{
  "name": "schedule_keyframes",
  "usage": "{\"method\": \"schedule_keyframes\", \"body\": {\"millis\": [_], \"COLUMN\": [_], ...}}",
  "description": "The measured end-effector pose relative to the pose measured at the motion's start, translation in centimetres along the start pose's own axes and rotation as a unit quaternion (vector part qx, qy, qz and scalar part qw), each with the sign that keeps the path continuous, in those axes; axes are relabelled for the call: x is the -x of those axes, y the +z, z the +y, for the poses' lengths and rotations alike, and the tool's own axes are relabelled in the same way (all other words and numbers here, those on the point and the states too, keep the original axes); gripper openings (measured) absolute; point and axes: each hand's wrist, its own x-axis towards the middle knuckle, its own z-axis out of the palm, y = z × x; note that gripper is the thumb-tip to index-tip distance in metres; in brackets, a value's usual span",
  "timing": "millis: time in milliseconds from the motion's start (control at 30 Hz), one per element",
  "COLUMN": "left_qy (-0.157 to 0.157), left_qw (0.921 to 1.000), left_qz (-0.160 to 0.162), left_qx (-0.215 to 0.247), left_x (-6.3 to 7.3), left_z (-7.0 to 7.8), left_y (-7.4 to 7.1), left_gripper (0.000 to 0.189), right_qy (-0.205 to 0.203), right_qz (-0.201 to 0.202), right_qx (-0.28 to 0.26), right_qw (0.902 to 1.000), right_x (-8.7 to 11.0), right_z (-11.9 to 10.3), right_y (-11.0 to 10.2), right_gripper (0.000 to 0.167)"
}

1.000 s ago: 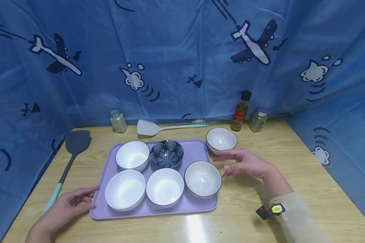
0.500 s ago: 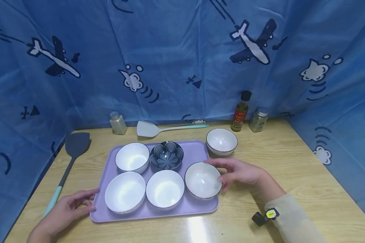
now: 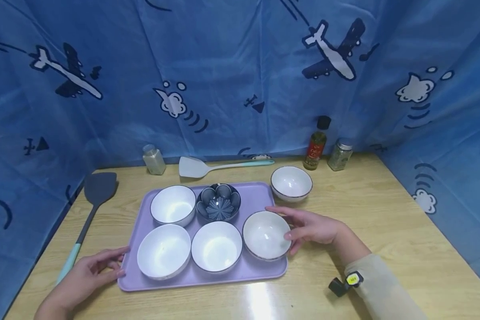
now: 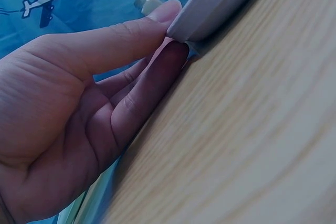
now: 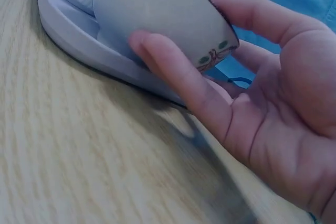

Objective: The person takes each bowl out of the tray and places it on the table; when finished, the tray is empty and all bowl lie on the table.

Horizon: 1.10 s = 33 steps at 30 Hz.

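Observation:
My left hand (image 3: 86, 273) holds the left edge of a lavender tray (image 3: 256, 198). In the left wrist view the thumb lies on the rim of the tray (image 4: 223, 3), with a finger beneath it. My right hand (image 3: 314, 226) grips the right side of a white dark-rimmed bowl (image 3: 264, 235) at the tray's front right corner. The right wrist view shows its fingers spread along the patterned outer wall of the bowl (image 5: 157, 11). Also on the tray are a dark flower-patterned bowl (image 3: 219, 204) and three white bowls: back left (image 3: 174, 205), front left (image 3: 164, 251) and front middle (image 3: 217, 246).
Behind my right hand, another white bowl (image 3: 291, 183) stands off the tray. A sauce bottle (image 3: 315, 144), a spice jar (image 3: 340, 154), a white-powder jar (image 3: 154, 160) and a pale spatula (image 3: 194, 168) line the back. A dark spatula (image 3: 100, 189) lies left. Blue curtain (image 3: 224, 80) surrounds the table.
My right hand has moved left and toward me, from beside the back right bowl onto the tray's front right bowl. My left hand has stayed at the tray's edge.

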Motion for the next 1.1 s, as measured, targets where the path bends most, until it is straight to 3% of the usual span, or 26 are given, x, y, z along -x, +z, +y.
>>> {"method": "schedule_keyframes", "body": {"millis": [267, 500, 833, 1100], "left_qy": [-0.005, 0.010, 0.017, 0.020], "left_qw": [1.0000, 0.9999, 0.9998, 0.9997], "left_qz": [0.001, 0.002, 0.003, 0.000], "left_qx": [0.003, 0.009, 0.009, 0.014], "left_x": [0.6, 0.2, 0.0, 0.1], "left_z": [0.3, 0.1, -0.2, 0.1], "left_y": [-0.2, 0.0, -0.1, -0.1], "left_gripper": [0.060, 0.060, 0.060, 0.059], "right_qy": [0.014, 0.011, 0.003, -0.018], "right_qz": [-0.010, -0.014, 0.001, 0.019], "right_qx": [-0.040, -0.046, -0.040, 0.010], "right_qw": [0.9991, 0.9988, 0.9992, 0.9996], "right_x": [-0.3, 0.2, 0.6, 2.5], "right_z": [-0.3, -0.5, -1.5, -3.3], "right_y": [0.0, -0.1, 0.3, -0.8], "right_gripper": [0.079, 0.079, 0.077, 0.074]}}
